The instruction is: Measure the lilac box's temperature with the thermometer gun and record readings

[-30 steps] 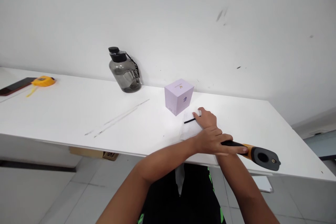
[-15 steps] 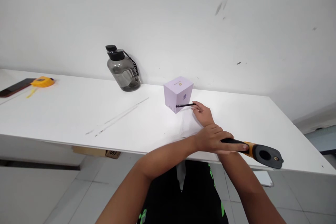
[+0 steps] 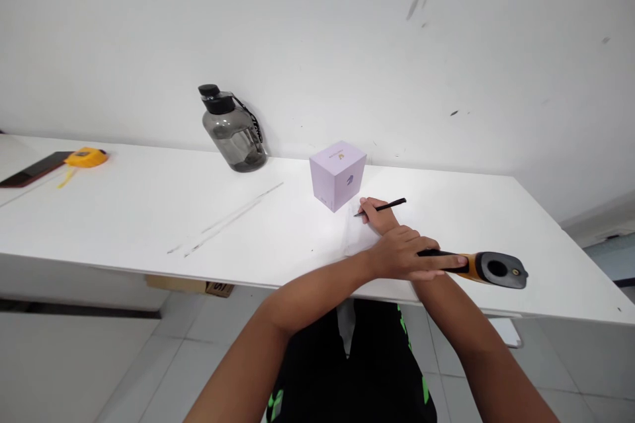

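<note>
My left hand [image 3: 404,253] is closed around the handle of a black-and-orange infrared thermometer [image 3: 499,269], whose lens end points to the right. That hand lies across my right wrist. A slim black pen [image 3: 391,204] is pinched in the fingers of my right hand [image 3: 378,215]; its tip points down and left over what looks like a sheet of white paper [image 3: 354,234]. The paper barely stands out from the white table, and my arms cover part of it. Just behind the pen tip stands a lilac box [image 3: 337,175].
A large grey water bottle [image 3: 233,132] stands by the wall. Farther left, a yellow tape measure [image 3: 86,157] rests at the end of a dark flat object [image 3: 34,169]. The white table [image 3: 238,225] has dark scuff marks. A cardboard box [image 3: 183,285] shows below its front edge.
The pen has turned in my right hand, its tip now lower by the paper instead of in front of the lilac box. The thermometer has tilted slightly upward.
</note>
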Demonstrator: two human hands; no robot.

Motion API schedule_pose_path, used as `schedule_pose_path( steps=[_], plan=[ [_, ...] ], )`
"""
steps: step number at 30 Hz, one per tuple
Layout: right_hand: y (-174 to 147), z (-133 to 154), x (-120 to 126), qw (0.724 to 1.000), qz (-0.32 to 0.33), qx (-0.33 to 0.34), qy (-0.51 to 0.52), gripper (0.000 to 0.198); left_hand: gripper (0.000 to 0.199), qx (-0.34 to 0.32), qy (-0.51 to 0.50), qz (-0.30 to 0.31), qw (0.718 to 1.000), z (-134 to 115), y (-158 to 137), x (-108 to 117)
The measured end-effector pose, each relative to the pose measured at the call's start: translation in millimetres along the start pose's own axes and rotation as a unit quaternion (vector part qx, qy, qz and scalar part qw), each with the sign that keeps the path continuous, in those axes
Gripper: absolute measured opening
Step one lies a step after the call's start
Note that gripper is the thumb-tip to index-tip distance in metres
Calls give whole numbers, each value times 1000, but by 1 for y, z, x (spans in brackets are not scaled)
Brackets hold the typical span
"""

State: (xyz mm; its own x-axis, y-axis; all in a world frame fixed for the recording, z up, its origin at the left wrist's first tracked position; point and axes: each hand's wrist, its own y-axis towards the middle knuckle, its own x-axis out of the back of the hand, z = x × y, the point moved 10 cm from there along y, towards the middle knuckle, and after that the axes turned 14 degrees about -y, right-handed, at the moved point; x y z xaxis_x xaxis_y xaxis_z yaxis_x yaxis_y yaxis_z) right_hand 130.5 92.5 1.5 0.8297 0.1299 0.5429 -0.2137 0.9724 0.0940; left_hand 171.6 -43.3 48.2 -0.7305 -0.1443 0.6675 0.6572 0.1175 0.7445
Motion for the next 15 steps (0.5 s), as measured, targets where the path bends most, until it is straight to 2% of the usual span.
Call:
schedule_pose_path(
  steps=[4,8,15],
  plan=[
    [2,-4,-3,1000,6,-23,-4,44,38,11,-9,-3,1000,2,1,1],
    [3,-3,-2,1000,6,-13,-9,38,39,18,-24,-18,999,5,2,3],
    [1,2,-1,999,5,-5,-33,35,43,41,-53,-5,998,5,5,-1]
  ],
)
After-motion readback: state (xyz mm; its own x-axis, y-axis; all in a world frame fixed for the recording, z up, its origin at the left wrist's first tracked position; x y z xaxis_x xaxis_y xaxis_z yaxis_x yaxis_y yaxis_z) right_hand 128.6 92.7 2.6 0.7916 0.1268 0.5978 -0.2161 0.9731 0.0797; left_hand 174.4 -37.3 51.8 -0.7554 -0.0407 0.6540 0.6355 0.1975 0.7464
